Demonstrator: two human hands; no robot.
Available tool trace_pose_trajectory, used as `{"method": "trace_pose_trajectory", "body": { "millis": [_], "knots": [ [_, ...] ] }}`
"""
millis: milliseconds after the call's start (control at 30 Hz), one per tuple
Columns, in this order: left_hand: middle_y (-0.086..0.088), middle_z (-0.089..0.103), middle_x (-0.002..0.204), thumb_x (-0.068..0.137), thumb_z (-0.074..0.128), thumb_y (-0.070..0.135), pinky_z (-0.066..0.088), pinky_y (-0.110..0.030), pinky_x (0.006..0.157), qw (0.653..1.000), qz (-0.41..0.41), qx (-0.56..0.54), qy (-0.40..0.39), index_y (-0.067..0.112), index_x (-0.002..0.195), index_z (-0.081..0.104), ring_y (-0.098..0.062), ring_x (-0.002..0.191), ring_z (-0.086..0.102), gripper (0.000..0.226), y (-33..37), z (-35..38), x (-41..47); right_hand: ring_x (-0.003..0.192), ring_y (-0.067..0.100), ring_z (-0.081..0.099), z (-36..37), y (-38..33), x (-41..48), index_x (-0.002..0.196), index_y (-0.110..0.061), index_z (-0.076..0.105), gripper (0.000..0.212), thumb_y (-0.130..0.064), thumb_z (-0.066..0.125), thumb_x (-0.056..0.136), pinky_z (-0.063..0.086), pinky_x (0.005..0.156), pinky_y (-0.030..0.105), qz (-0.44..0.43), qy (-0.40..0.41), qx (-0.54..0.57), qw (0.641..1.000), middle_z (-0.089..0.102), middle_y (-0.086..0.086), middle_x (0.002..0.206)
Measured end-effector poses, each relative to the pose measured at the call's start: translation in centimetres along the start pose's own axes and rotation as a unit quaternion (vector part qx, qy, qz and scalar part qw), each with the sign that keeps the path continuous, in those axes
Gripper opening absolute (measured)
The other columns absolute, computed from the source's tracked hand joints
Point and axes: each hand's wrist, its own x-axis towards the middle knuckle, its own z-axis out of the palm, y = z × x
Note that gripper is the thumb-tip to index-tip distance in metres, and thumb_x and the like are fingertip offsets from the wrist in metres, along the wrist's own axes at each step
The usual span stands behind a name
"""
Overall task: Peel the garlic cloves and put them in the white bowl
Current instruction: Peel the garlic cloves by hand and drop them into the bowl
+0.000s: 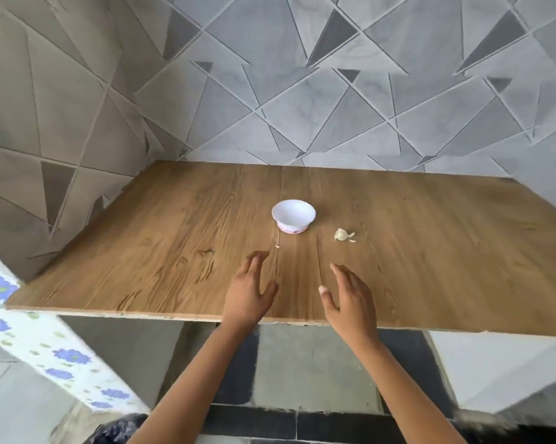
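Far left, item one: a white surface with a blue flower print [30, 341], running diagonally below the table's level. Item two: the wooden tabletop [142, 251], brown with a strong grain, set into a corner of the grey wall with its triangle pattern [302, 91], which I see on the left and at the back. Item three: the left hand [248, 293], reaching in over the near edge of the tabletop, back of the hand up, fingers straight and slightly spread, holding nothing; I cannot tell whether the fingertips touch the wood. Item four: a small pale garlic fragment [277, 246] lying on the wood just beyond the left hand's fingertips and near the bowl's foot; too small for me to say whether it is clove or skin. Item five: the white bowl [293, 216], upright near the middle of the tabletop, with a pink pattern round its base. Item six: the garlic [341, 234], a pale cluster lying on the wood to the right of the bowl, apart from it, with two small loose pieces [352, 240] just beside it on its right. Item seven: the right hand [350, 299], nearer to me than the garlic and apart from it, fingers extended and relaxed, thumb out toward the left hand, gripping nothing.
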Motion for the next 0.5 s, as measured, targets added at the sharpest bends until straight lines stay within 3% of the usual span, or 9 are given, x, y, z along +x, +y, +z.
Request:
{"method": "trace_pose_trajectory", "body": {
  "millis": [200,367,433,500],
  "knots": [
    [-0.008,0.053,0.134,0.089,0.058,0.015,0.045,-0.031,0.085,0.993,-0.077,0.088,-0.024,0.008,0.128,0.054,-0.029,0.107,0.059,0.041,0.2,3.8,6.7,0.107,0.036,0.060,1.5,5.8,4.7,0.121,-0.001,0.059,0.058,-0.041,0.035,0.087,0.050,0.089,0.045,-0.003,-0.087,-0.070,0.994,0.063,0.019,0.118],
    [-0.010,0.058,0.125,0.091,0.050,0.011,0.050,-0.036,0.083,0.982,-0.133,0.125,-0.054,0.011,0.121,0.062,-0.030,0.104,0.060,0.033,-0.2,5.3,10.4,0.137,0.034,0.032,2.9,8.4,6.0,0.139,-0.004,0.041,0.067,-0.049,0.025,0.092,0.022,0.113,0.045,0.020,-0.156,-0.113,0.981,0.038,0.018,0.146],
    [-0.010,0.059,0.120,0.091,0.047,0.010,0.050,-0.037,0.080,0.974,-0.146,0.155,-0.075,0.011,0.117,0.064,-0.030,0.101,0.060,0.031,-0.5,6.0,11.3,0.138,0.033,0.031,3.3,8.7,6.0,0.139,-0.005,0.043,0.077,-0.053,0.013,0.087,0.020,0.113,0.045,0.021,-0.160,-0.119,0.980,0.036,0.017,0.148],
    [-0.009,0.060,0.114,0.093,0.046,0.012,0.047,-0.033,0.071,0.968,-0.145,0.185,-0.088,0.011,0.112,0.065,-0.030,0.096,0.060,0.027,-1.0,6.5,12.0,0.136,0.034,0.035,3.6,8.9,5.9,0.136,-0.006,0.047,0.075,-0.051,0.014,0.087,0.024,0.111,0.047,0.017,-0.158,-0.126,0.979,0.040,0.017,0.145]
  ]
}}
